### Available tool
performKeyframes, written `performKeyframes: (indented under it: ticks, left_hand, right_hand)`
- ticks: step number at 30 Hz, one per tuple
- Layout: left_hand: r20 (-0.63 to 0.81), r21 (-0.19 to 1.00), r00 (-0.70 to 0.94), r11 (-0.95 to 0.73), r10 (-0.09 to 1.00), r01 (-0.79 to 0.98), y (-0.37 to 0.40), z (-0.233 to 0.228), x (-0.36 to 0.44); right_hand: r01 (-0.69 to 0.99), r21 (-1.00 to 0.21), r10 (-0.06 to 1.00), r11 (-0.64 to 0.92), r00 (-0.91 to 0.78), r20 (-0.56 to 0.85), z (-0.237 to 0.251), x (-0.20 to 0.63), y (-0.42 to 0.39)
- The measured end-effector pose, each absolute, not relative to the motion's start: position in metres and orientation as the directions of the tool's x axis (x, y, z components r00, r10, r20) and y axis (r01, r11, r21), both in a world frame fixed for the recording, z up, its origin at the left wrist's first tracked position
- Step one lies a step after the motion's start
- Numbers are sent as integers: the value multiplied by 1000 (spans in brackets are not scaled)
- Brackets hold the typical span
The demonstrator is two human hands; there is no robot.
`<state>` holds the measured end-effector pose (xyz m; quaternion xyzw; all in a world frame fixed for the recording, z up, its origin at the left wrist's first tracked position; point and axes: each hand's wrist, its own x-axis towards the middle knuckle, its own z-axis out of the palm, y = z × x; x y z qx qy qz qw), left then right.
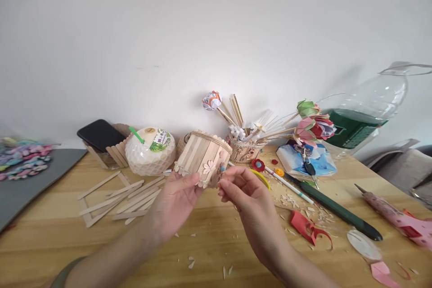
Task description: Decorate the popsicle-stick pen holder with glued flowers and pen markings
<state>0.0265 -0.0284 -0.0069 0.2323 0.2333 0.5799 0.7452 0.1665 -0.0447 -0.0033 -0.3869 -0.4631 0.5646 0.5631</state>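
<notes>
My left hand (173,204) grips a craft-stick holder (197,153) from below, tilted above the table. Twine runs round its upper rim, and a pale pink paper flower (209,167) sits on its side. Close to the holder's right edge, my right hand (251,202) has thumb and forefinger pinched together. Whatever lies between those fingertips is too small to make out. A small blue-grey dot (222,168) shows on the holder just above them.
Loose craft sticks (135,200) lie at left, near a white coconut (150,150) with a green straw. Behind stands a decorated holder (245,150) with sticks and paper flowers. To the right are a dark green knife (337,209), a pink glue gun (391,213), red scraps (307,227) and a large bottle (367,108).
</notes>
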Motion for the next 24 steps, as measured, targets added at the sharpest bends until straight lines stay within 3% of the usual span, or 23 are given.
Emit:
performKeyframes:
  ticks: [4, 10, 15, 19, 24]
  left_hand:
    - [-63, 620, 222, 213, 973, -755, -30, -7, 27]
    - [-69, 614, 229, 222, 971, -758, -28, -3, 25]
    - [-116, 622, 175, 209, 978, -754, -25, -3, 21]
    - [-98, 633, 193, 211, 976, -745, -23, -6, 21]
    - [-118, 638, 192, 223, 974, -737, -22, -8, 23]
  right_hand:
    - [-223, -966, 987, 128, -71, 147, -3, 165, -42]
    - [-187, -977, 986, 104, -111, 126, 0, 169, -42]
    - [123, -989, 981, 81, -187, 57, -14, 195, -50]
    - [444, -891, 956, 99, -290, -38, -38, 215, -65]
    - [539, -836, 918, 101, -375, -131, -50, 222, -82]
